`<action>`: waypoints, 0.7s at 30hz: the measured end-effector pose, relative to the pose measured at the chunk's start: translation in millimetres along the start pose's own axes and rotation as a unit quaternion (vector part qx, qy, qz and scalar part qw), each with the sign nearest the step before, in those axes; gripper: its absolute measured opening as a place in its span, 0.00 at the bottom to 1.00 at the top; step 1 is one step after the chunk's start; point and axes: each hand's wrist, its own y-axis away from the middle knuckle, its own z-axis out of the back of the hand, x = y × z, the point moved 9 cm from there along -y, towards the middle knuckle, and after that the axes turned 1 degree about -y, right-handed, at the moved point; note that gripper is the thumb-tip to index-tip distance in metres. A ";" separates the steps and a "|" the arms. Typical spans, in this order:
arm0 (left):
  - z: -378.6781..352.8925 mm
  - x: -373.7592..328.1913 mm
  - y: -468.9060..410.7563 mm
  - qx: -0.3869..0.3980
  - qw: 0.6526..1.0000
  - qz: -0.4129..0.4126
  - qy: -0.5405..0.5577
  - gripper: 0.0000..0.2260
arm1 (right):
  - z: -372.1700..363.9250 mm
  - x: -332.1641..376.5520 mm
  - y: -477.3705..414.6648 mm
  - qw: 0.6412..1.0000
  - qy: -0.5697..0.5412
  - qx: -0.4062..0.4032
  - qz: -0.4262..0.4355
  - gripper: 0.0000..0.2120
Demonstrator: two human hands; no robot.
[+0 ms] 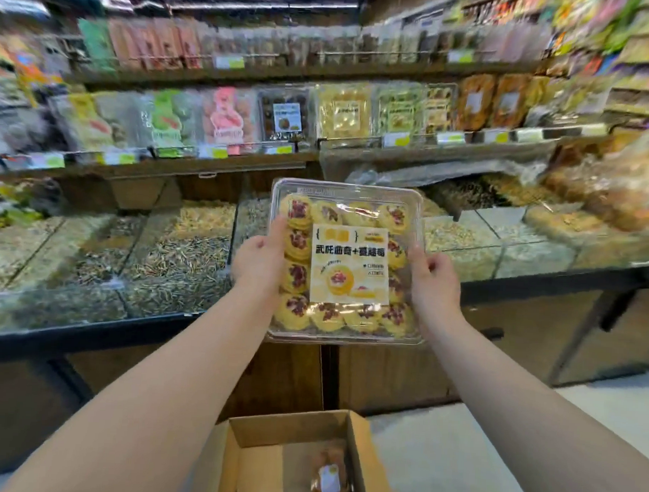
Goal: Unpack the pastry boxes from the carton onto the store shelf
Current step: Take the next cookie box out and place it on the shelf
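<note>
Above the open carton (291,456) on the floor, both hands hold one pastry box (346,261) out in front at arm's length, lid facing the camera. Left hand (257,259) grips the box's left edge, thumb over the lid and fingers hidden behind; right hand (431,278) grips the right edge with fingers curled round it. Two-sided hold probably keeps the thin plastic from flexing and keeps the label (350,263) readable for facing on the shelf. Box is clear, glossy, square with rounded corners and a raised rim; inside are rows of round yellow pastries with dark red centres. Label is a pale paper square with black print. Carton is plain brown cardboard, flaps up, with at least one more packet (329,476) lying at the bottom, blurred. Behind the box sit bulk bins (174,254) under glass, filled with seeds and grains; higher up, a wooden shelf (226,159) carries similar clear packs standing upright behind price tags. Likely step: carrying the box up to a shelf slot, not yet placed.
</note>
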 end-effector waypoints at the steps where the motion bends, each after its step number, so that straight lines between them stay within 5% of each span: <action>1: -9.1 -18.8 1.9 0.003 1.000 -0.007 0.010 0.25 | 8.7 15.9 -11.2 1.000 -0.012 0.000 0.012 0.17; 10: -135.5 -82.2 -20.2 0.024 0.998 -0.030 0.055 0.30 | 78.4 66.6 -133.9 0.995 0.019 -0.018 0.097 0.18; 15: -226.4 -94.6 -39.5 0.049 0.997 -0.005 0.067 0.23 | 109.8 56.8 -220.4 0.997 0.026 0.012 0.075 0.17; 21: -313.1 -95.4 -70.0 0.117 0.992 0.023 0.041 0.31 | 134.0 47.5 -314.5 0.991 0.104 0.060 0.065 0.16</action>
